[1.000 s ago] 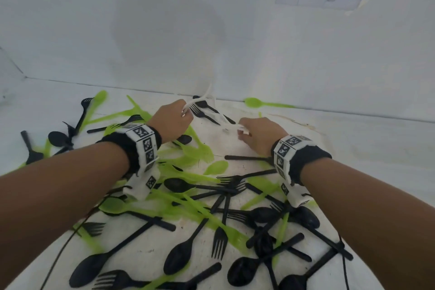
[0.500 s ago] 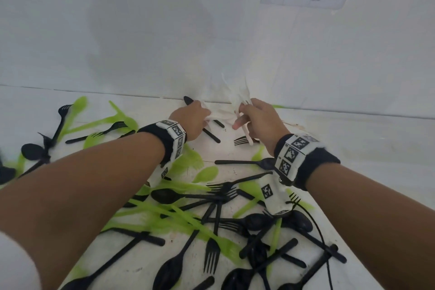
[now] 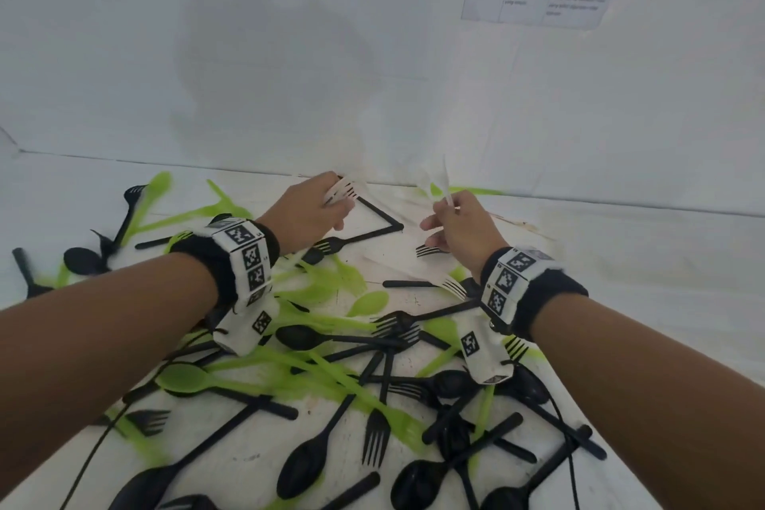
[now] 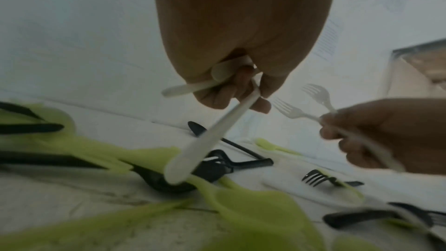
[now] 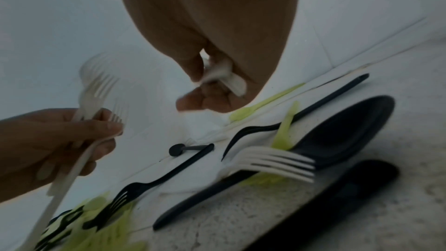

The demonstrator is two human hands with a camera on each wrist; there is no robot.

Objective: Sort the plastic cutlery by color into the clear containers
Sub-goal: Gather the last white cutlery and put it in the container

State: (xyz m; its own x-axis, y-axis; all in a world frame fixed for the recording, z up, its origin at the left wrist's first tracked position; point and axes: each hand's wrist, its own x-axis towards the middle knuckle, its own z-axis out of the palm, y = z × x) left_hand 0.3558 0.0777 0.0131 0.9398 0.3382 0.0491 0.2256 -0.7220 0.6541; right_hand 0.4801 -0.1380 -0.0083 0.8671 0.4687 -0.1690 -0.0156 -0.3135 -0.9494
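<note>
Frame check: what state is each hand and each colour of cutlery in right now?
Left hand: grips white cutlery, lifted.
Right hand: grips white forks, tines up.
Black cutlery: loose on the table, unsorted.
Green cutlery: loose, tangled with the black.

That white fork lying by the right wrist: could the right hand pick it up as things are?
Probably, but awkwardly. The white fork lies on top of the pile, uncovered, beside the wrist. But the right hand already holds white forks in its grip, leaving few fingers free.
</note>
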